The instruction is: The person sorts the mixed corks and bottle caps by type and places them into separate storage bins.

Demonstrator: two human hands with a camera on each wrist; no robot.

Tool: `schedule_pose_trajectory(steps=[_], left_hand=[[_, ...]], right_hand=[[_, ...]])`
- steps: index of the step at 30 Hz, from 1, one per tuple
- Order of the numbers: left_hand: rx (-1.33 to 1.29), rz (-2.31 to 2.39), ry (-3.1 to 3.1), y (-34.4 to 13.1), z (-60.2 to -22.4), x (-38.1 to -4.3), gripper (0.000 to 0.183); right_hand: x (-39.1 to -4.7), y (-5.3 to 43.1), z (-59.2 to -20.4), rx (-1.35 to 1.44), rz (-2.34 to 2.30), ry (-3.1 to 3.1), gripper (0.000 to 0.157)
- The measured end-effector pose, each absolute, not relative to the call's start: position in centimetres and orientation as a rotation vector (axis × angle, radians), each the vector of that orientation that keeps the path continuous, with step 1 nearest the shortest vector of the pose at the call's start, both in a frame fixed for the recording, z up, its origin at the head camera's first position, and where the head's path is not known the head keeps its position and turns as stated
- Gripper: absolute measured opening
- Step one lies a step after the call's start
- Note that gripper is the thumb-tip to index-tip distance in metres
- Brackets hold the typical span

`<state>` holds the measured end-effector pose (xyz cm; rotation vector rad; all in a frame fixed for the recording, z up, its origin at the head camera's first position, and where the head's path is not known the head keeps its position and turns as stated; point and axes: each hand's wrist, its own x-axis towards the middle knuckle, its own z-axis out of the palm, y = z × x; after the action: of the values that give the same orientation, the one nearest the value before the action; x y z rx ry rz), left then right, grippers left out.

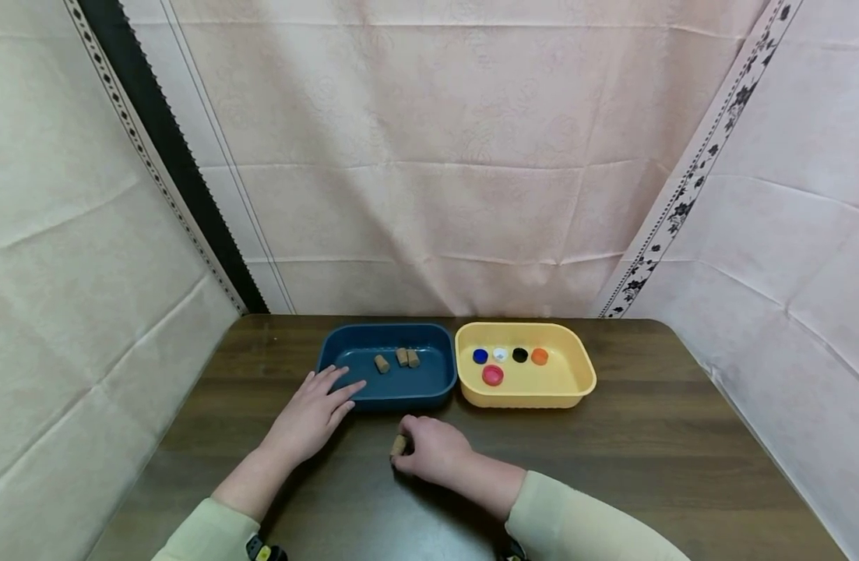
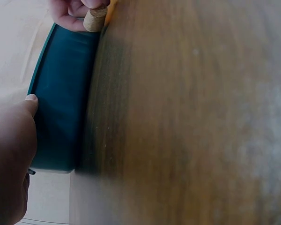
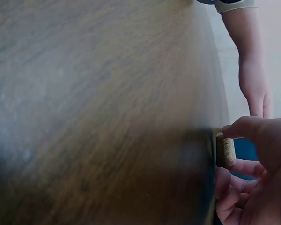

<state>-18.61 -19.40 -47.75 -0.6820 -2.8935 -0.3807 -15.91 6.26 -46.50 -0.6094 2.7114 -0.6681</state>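
Observation:
A cork is pinched between the thumb and fingers of my right hand, in front of the blue tray. In the head view the cork shows at the left of that hand, close over the table. My left hand rests at the blue tray's near left rim, fingers spread and fairly straight. Inside that tray lie three corks: one tilted cork apart on the left, and a pair side by side. In the left wrist view the left thumb touches the tray's edge.
A yellow tray stands against the blue one's right side. It holds several bottle caps: blue, white, black, orange and red. Cloth hangs behind and beside the brown wooden table.

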Motion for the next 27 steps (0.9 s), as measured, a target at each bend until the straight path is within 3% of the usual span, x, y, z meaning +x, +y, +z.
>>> schedule_pose_trajectory(steps=[27], left_hand=[[-0.668,-0.448,-2.88,-19.5,-47.9,-18.4,0.042]], right_hand=[[-17.2,9.2,-41.7,-0.584,-1.063,2.537,0.026]])
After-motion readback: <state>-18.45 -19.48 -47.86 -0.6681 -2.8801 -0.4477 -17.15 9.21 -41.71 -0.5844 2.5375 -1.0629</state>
